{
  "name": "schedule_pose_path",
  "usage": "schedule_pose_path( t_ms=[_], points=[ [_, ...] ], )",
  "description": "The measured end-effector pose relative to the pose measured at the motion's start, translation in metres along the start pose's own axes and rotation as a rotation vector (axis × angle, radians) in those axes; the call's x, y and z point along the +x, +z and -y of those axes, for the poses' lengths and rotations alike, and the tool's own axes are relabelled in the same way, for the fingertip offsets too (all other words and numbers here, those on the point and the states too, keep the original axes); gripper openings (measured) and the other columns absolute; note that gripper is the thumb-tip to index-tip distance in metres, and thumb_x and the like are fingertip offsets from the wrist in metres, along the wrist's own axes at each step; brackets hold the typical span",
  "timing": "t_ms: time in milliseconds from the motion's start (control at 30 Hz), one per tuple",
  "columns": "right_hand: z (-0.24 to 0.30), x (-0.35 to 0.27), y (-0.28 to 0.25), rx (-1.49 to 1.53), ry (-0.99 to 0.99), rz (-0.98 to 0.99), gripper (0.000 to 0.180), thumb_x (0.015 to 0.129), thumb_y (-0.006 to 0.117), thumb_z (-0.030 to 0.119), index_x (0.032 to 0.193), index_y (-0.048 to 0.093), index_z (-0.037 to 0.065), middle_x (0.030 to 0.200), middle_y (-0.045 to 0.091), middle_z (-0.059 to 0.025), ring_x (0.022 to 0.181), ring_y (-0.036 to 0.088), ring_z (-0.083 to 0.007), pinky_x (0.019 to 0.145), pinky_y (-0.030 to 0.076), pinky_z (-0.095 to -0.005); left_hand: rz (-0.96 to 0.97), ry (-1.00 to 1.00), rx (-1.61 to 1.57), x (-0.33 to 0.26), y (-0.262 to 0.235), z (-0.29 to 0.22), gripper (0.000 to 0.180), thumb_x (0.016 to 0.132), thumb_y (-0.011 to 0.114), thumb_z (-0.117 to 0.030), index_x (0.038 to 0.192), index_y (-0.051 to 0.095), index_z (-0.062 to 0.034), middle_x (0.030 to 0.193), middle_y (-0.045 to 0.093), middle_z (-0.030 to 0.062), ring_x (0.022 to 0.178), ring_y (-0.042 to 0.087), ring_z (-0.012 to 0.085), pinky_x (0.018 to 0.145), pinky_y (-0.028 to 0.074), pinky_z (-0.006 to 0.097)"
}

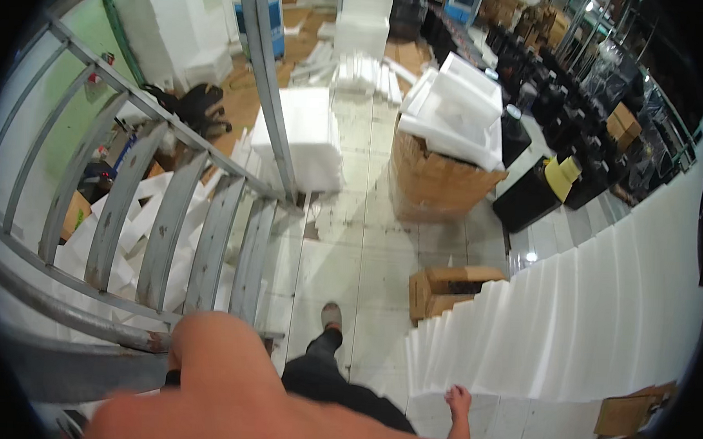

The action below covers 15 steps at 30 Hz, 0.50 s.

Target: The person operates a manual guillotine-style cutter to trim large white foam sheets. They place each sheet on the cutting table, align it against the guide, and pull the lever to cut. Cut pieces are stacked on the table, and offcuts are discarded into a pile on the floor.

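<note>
Bare skin of my left arm (228, 355), bent and very close, fills the lower left beside the metal stair rail. My left hand itself does not show. Low on the right hangs my right hand (459, 398), small in the picture, its fingers loosely curled and nothing visible in them. Nearest to it is a long row of white foam sheets (551, 330) standing on edge. One foot in a grey shoe (332, 314) is stretched forward on the pale tiled floor (330, 258).
A grey metal staircase (167, 227) rises at left, with white foam pieces behind it. Ahead are a foam stack (300, 135) and a large carton (439, 180) topped with foam trays (458, 106). Another carton (450, 290) lies nearer. Black containers (529, 196) line the right.
</note>
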State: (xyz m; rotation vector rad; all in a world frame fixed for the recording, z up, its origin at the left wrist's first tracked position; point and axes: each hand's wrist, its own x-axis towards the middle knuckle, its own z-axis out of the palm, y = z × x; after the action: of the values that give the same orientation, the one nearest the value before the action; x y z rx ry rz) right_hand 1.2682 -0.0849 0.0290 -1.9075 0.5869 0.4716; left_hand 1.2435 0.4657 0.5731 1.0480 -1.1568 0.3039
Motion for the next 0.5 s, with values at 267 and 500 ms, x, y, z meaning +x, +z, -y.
schedule_pose_path(
  t_ms=[267,500],
  points=[
    [0.119,0.078,0.183,-0.784,-0.318,0.463,0.041,0.086,0.075,0.035,0.111,0.074,0.003,0.101,0.076,-0.0138,0.082,0.075,-0.024,0.084,0.057,-0.0369,0.049,0.017,0.055,0.009,-0.161,0.03,0.019,0.092,0.071,-0.019,0.098,0.068,-0.0012,0.093,0.068,0.0143,0.086,0.066,0.0253,0.08,0.052,0.04],
    [0.263,0.215,0.304,-0.673,-0.303,0.598,0.038,0.089,0.075,0.027,0.117,0.071,0.003,0.093,0.076,-0.0159,0.084,0.073,-0.0233,0.077,0.058,-0.0359,0.015,-0.03,0.159,0.018,-0.285,0.068,0.022,0.092,0.072,-0.021,0.099,0.067,-0.0016,0.094,0.067,0.0138,0.085,0.064,0.0245,0.079,0.052,0.039]
  ],
)
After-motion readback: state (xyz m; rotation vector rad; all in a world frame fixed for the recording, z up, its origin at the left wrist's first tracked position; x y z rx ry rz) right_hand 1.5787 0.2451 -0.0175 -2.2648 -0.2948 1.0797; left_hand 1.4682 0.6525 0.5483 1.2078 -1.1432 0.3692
